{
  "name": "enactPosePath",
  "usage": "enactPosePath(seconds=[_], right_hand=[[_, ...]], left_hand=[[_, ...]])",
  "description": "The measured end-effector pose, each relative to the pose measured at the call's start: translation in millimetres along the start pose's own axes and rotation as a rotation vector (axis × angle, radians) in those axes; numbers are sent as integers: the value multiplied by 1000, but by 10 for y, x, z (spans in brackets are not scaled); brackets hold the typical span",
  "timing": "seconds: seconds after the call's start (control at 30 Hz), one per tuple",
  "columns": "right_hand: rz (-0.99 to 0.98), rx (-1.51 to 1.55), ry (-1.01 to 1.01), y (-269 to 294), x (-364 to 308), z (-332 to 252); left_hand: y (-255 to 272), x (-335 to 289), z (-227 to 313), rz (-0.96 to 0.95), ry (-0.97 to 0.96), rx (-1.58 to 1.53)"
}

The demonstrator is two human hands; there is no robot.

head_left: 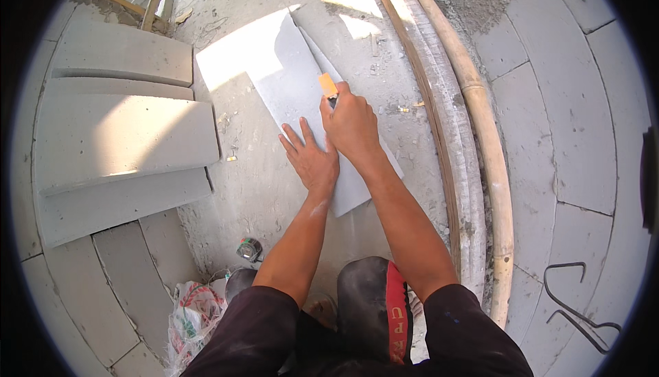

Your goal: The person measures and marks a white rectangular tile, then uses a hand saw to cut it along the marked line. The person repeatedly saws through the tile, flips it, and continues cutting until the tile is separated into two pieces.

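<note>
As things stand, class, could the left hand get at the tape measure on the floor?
Probably yes. The left hand lies flat on the grey sheet, holding nothing, and only bare floor shows between it and the tape measure by the knee.

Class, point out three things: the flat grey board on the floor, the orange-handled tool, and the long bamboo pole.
Flat grey board (292, 85), head view: bare upper face.
Orange-handled tool (327, 85), head view: handle.
Long bamboo pole (489, 137), head view: mid-shaft.

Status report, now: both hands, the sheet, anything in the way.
Left hand flat, pressing grey sheet to the floor. Right hand in closed grip on orange-handled cutter, tip on sheet. Wooden pole alongside, clear of sheet.
</note>
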State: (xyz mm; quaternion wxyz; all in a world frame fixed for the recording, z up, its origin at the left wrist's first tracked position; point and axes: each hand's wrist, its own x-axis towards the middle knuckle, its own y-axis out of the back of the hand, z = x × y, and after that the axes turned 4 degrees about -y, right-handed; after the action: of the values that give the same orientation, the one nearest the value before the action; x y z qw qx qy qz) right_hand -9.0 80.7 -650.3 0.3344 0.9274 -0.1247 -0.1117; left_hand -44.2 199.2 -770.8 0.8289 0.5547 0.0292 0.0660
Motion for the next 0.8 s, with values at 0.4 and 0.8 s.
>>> enactPosePath(seconds=[0.4,0.8], right_hand=[[-11,-73,27,-54,-44,33],[59,-19,105,9,-287,243]], left_hand=[[33,-64,3,49,-7,-30],[-50,24,4,98,-39,-50]])
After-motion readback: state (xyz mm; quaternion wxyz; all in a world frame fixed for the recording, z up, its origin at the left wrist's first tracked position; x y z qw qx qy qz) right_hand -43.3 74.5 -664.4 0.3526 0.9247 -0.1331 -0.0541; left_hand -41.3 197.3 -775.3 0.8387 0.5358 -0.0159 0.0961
